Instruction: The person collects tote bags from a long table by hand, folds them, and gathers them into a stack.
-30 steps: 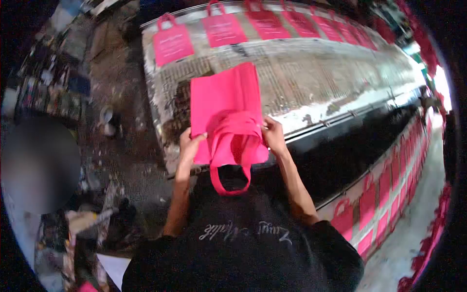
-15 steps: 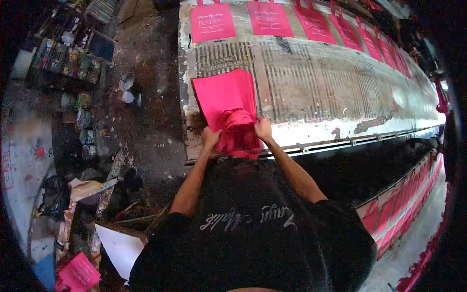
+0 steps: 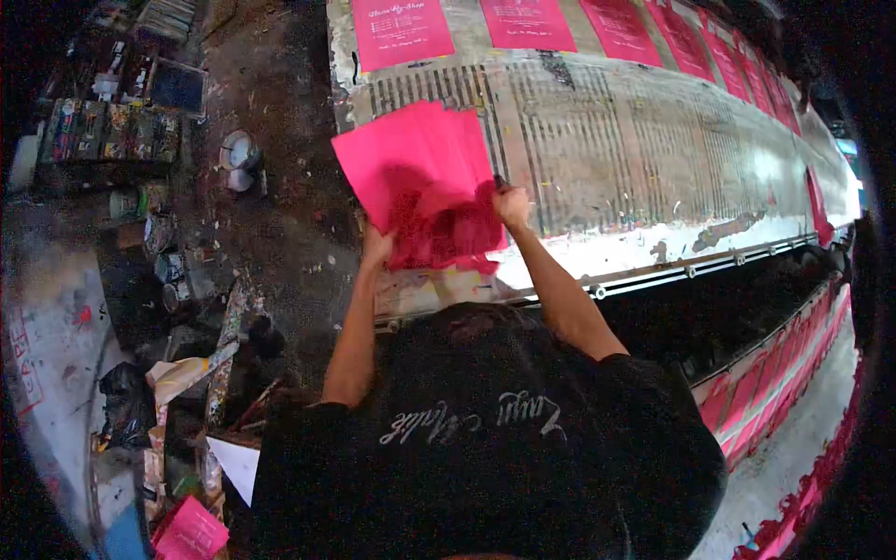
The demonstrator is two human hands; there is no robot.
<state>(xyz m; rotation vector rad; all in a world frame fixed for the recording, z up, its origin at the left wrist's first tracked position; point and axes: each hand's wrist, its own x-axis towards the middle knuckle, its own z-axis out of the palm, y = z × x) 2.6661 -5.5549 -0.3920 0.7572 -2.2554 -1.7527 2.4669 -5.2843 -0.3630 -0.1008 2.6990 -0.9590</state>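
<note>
A fanned stack of plain pink cloth bags (image 3: 415,154) lies at the near left end of the long printing table, its near part shadowed and bunched. My left hand (image 3: 377,248) is closed on the stack's near left edge, its fingertips partly hidden. On the right edge, my right hand (image 3: 512,207) is closed with its fingers curled; a small dark patch shows beside the fingertips, too unclear to name. Along the table's far side lies a row of pink bags printed with white text, the closest being this printed bag (image 3: 403,35).
The long table (image 3: 579,149) carries dark stripe marks, with a white metal rail (image 3: 644,282) along its near edge. More pink pieces hang on a lower rack (image 3: 775,373) at right. Paint buckets (image 3: 240,154) stand on the floor left; another pink bag (image 3: 191,530) lies bottom left.
Both hands and the pink stack have moved away from my body, up in view. The stack's near part, bunched up before, now lies flatter. The view has shifted slightly.
</note>
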